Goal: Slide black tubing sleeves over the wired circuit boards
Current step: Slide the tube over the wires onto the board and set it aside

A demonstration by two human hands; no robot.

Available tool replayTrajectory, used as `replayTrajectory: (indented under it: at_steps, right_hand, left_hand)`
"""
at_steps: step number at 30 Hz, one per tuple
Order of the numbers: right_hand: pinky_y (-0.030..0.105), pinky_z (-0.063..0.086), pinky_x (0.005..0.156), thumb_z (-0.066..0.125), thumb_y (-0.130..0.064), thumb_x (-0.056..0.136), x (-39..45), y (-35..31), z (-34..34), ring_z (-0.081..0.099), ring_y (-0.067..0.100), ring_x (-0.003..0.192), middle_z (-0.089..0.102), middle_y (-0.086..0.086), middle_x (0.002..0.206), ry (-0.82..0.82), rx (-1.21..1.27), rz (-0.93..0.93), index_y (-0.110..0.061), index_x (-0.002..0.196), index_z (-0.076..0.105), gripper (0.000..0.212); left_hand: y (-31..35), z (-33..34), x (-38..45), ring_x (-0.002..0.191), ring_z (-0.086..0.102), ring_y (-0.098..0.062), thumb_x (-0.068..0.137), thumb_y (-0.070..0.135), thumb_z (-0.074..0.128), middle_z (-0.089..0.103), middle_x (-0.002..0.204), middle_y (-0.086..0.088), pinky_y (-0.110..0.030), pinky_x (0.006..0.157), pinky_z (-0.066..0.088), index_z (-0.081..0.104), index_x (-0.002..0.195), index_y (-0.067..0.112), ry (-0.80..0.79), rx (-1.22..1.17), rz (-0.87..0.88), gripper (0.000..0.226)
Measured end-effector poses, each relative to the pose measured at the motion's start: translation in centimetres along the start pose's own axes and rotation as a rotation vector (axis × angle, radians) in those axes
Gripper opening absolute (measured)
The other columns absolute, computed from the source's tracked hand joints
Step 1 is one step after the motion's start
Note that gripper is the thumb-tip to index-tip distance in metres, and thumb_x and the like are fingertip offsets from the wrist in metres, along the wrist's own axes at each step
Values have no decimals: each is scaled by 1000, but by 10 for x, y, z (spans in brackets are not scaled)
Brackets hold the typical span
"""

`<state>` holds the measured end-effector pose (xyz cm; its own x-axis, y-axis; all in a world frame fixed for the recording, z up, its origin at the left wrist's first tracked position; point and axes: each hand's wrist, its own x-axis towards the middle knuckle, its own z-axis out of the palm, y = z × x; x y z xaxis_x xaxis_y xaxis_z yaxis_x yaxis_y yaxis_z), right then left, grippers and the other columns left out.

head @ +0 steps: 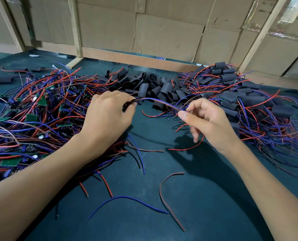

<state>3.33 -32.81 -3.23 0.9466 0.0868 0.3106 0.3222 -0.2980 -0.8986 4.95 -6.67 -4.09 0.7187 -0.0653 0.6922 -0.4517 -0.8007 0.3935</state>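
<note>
My left hand point(108, 112) grips one end of a wire bundle point(159, 101) of blue and dark wires; whatever lies under the palm is hidden. My right hand point(205, 119) pinches the other end of these wires between thumb and forefinger. The wires arch between both hands above the mat. Behind them lies a heap of loose black tubing sleeves point(155, 87). A pile of bare green circuit boards with red and blue wires point(37, 108) sits at the left. Boards wearing black sleeves point(240, 101) are piled at the right.
The dark green mat point(205, 197) covers the table. Loose wires lie on it near me: a blue one point(129, 200) and a brown-red one point(169, 197). Cardboard boxes point(162, 32) and wooden slats point(75, 28) wall off the far edge.
</note>
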Motion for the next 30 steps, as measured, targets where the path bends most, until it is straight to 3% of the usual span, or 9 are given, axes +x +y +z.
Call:
replayTrajectory:
  at_steps: [2,5,9,13,17,21,27,30]
  right_hand:
    - [30,35,37,79,-32,76,1,1,2,39,23,41,42,-2,62,9,230,12,-17,85,47,37]
    - [20,24,39,79,-25,72,1,0,5,31,17,47,40,1,63,-15,391,24,-21,79,56,24]
    - [18,25,40,83,-24,72,1,-3,7,34,11,42,51,-6,57,16,287,-38,-14,81,68,20]
    - [21,32,42,87,-16,77,-2,-6,14,46,19,48,63,-1,61,67,160,-44,-18,86,78,13]
    - [20,44,53,73,2,88,-6,-9,19,53,14,51,73,4,74,-23,158,-74,-11,101,77,19]
    - [20,49,53,73,8,85,-8,-15,25,60,7,55,76,-1,79,-25,202,-88,-7,100,75,21]
    - [15,43,50,80,2,80,-8,-13,25,60,8,57,73,-5,72,31,152,-98,-13,89,74,19]
    - [19,49,56,81,-2,80,-7,-12,24,63,9,63,74,-4,74,9,116,-103,-15,89,75,17]
  left_hand:
    - [1,1,-2,96,64,-31,94,28,65,72,101,-3,-47,86,49,74,111,15,-22,57,19,24]
    - [1,6,-4,105,64,-33,93,35,65,70,113,-5,-48,90,49,68,122,15,-123,89,20,35]
    - [3,10,-8,106,63,-34,93,35,65,67,117,-5,-46,89,47,64,126,13,-140,119,139,40]
    - [5,8,-8,106,63,-32,94,35,64,67,119,-4,-44,83,46,64,127,13,-82,189,281,39]
    - [12,6,-8,101,65,-31,95,33,63,67,119,-4,-44,80,48,66,127,12,-14,187,438,37]
    - [17,5,-10,101,65,-32,96,29,65,67,118,-7,-44,81,49,66,126,8,-1,138,530,37]
    - [19,5,-11,105,63,-32,99,26,62,65,121,-10,-48,82,49,65,127,4,-56,98,585,36]
    - [22,8,-12,105,63,-33,99,23,62,66,120,-11,-47,86,51,65,127,3,-74,83,613,34]
